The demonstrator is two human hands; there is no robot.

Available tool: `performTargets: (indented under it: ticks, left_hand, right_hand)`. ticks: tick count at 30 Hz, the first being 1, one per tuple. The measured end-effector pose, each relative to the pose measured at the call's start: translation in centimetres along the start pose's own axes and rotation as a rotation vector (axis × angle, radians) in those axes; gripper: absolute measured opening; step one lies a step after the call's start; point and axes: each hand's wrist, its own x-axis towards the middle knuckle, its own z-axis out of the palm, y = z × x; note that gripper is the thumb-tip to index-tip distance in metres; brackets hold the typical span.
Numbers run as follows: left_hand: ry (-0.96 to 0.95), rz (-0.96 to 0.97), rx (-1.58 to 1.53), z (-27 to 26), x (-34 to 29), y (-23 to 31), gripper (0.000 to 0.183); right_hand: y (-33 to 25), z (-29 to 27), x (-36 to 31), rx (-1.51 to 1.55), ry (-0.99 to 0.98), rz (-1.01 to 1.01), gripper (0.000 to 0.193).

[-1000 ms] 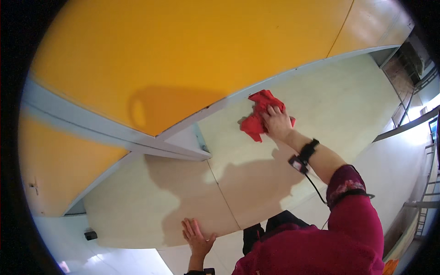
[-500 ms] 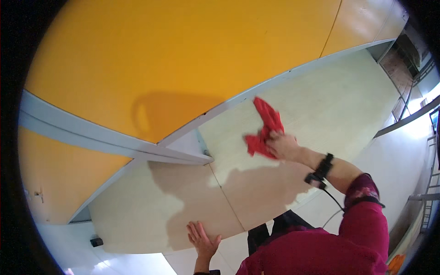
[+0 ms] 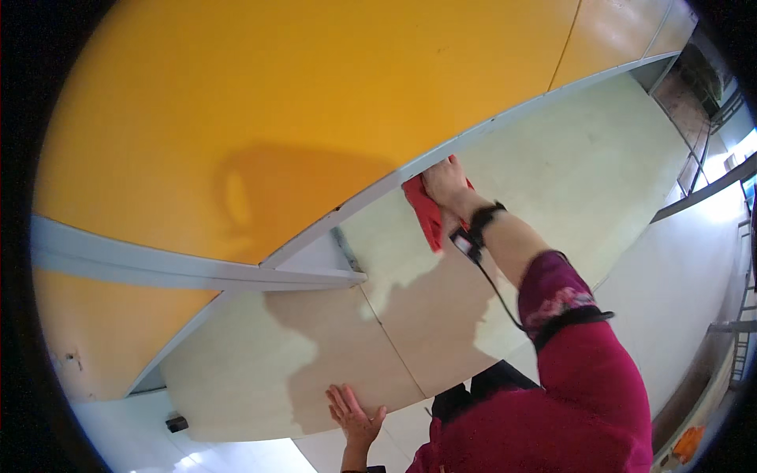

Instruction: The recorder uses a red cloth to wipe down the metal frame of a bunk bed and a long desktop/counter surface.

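1. The right hand (image 3: 446, 183) holds the cloth (image 3: 426, 214) under its palm and fingers; how tightly they close cannot be told.
2. The left hand (image 3: 355, 416) holds nothing: its fingers lie spread on the table (image 3: 568, 181) at its near edge.
3. The cloth is red, creased and partly covered by the hand, one long flap hanging out toward the person.
4. It lies on the pale tabletop, just beside the yellow panel's (image 3: 315, 87) grey lower edge.
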Motion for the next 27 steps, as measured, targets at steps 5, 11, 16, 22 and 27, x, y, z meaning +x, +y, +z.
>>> performTargets:
  ticks: [5,11,16,22,27]
  left_hand:
    - [0.028,0.053,-0.022,0.8,0.1,-0.6,0.101]
    - [0.025,-0.017,0.028,1.0,-0.6,-1.3,0.101]
    - [-0.005,-0.012,0.033,0.2,-0.5,-0.5,0.103]
    - [0.017,0.022,0.035,0.9,-0.9,-1.9,0.103]
    - [0.077,0.057,0.044,1.5,-0.2,-2.1,0.103]
  right_hand:
    - [-0.6,-1.6,0.6,-0.045,-0.098,0.042,0.037]
    - [-1.3,-2.5,-10.9,-0.063,-0.121,-0.190,0.049]
    - [0.5,0.1,-0.1,-0.137,0.028,-0.035,0.036]
    - [-1.7,0.5,0.9,-0.110,-0.084,-0.023,0.035]
    - [-0.5,-2.6,-12.5,-0.110,-0.148,-0.171,0.054]
